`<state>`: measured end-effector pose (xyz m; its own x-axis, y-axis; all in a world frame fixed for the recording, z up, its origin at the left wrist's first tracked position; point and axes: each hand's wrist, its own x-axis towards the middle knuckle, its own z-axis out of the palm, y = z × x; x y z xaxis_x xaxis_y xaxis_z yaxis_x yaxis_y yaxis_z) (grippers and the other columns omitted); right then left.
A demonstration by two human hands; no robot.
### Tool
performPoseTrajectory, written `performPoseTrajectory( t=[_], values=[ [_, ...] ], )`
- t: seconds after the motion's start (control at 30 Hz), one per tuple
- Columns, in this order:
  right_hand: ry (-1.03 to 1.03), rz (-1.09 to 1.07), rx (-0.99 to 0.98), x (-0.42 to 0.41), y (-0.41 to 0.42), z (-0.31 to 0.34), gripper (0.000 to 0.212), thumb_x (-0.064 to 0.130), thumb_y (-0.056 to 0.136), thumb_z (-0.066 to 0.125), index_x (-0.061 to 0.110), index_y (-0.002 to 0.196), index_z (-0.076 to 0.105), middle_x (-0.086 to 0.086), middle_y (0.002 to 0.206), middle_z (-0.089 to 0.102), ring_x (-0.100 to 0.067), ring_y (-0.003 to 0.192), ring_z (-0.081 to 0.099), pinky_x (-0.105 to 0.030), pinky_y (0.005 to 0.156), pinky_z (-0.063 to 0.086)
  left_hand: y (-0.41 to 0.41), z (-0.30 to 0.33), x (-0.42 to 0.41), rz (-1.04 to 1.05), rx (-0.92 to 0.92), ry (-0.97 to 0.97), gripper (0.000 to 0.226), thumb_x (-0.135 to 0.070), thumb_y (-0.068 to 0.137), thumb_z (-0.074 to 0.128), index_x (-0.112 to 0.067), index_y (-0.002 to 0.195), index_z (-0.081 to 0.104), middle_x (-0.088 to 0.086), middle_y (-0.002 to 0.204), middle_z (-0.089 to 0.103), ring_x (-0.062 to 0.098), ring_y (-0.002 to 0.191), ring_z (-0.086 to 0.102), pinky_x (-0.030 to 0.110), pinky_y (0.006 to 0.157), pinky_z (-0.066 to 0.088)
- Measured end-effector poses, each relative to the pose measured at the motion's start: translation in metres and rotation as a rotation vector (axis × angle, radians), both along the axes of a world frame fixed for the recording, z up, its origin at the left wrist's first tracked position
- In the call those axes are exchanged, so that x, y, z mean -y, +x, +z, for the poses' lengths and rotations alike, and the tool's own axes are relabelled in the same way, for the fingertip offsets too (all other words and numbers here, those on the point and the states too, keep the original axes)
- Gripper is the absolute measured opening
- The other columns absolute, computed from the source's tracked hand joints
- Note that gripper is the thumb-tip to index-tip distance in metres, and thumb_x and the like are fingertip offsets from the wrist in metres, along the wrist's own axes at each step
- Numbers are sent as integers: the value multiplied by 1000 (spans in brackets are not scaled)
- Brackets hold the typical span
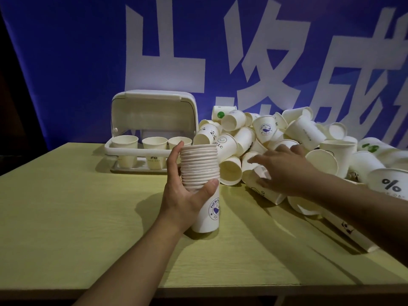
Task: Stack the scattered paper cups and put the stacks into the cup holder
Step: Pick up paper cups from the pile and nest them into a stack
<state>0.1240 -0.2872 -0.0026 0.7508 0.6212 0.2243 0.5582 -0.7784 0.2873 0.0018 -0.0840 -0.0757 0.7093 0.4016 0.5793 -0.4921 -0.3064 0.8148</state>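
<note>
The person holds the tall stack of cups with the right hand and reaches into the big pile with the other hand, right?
Not quite. In the head view it is the left hand that holds the tall stack of cups. The right hand is the one reaching into the big pile.

left hand (183, 191): bare, no sleeve | right hand (284, 171): bare, forearm uncovered, no rings

1. Bench (88, 217): pale yellow-green wood-grain top.
2. Cup holder (152, 133): white, lid raised, far centre-left.
3. Stack of cups (205, 195): upright, centre.
4. Loose paper cups (298, 138): heaped, far right.
</note>
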Motion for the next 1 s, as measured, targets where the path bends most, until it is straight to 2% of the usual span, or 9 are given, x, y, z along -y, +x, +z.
performPoseTrajectory(
  t=[0.1,0.2,0.33,0.5,0.57,0.67,0.8,0.9,1.0],
  values=[
    [-121,-23,9,5,5,-12,64,61,91,48,42,148,26,2,141,53,-27,139,30,-58,113,11,1,-1,1,0,11,-10,87,-54,57,77,-76,125,27,-12,122,61,7,98,69,23,78,56],
    [-149,10,36,3,7,-18,67,63,88,51,43,147,27,1,138,55,-28,140,29,-60,114,3,1,-1,1,2,12,-14,89,-54,57,77,-75,127,27,-11,125,61,7,99,69,23,80,55],
    [-81,73,-31,2,4,-16,61,55,88,56,47,142,30,2,140,49,-28,134,37,-54,116,11,1,-1,1,-10,4,-6,91,-54,58,77,-74,130,25,-12,125,59,7,99,69,24,77,56],
    [-111,106,-35,1,-6,-25,74,51,86,65,46,146,21,1,147,34,-27,129,47,-50,113,23,-2,1,2,-14,0,-3,90,-54,57,76,-77,128,24,-14,126,59,3,98,68,18,75,55],
    [-12,126,-62,4,-9,-20,71,48,87,66,45,146,27,4,147,34,-26,127,47,-45,109,33,-3,1,3,-19,-2,-1,91,-54,57,76,-77,128,23,-14,125,59,1,98,68,16,73,55],
    [390,216,-147,13,-2,-11,63,38,83,73,39,139,44,5,142,39,-24,118,53,-35,92,51,-4,1,3,-50,-10,-1,91,-53,57,76,-77,129,24,-10,124,61,7,99,69,25,77,57],
    [818,245,-190,25,7,-17,80,28,80,78,40,145,34,-1,145,37,-21,115,53,-36,92,55,-4,-1,5,-87,-1,29,92,-50,59,77,-76,130,25,-3,130,61,16,104,69,27,78,58],
    [885,283,-164,22,5,-14,88,25,80,79,41,149,27,1,147,33,-17,106,51,-28,87,53,-3,-1,4,-87,-7,29,93,-52,59,77,-75,132,24,-3,131,61,14,105,69,27,79,59],
    [814,312,-97,16,5,-8,85,26,80,79,42,147,30,2,151,29,-11,112,42,-7,81,41,-3,-1,4,-94,-17,37,94,-52,59,77,-74,134,24,-2,133,60,16,107,68,34,83,60]
  ],
)
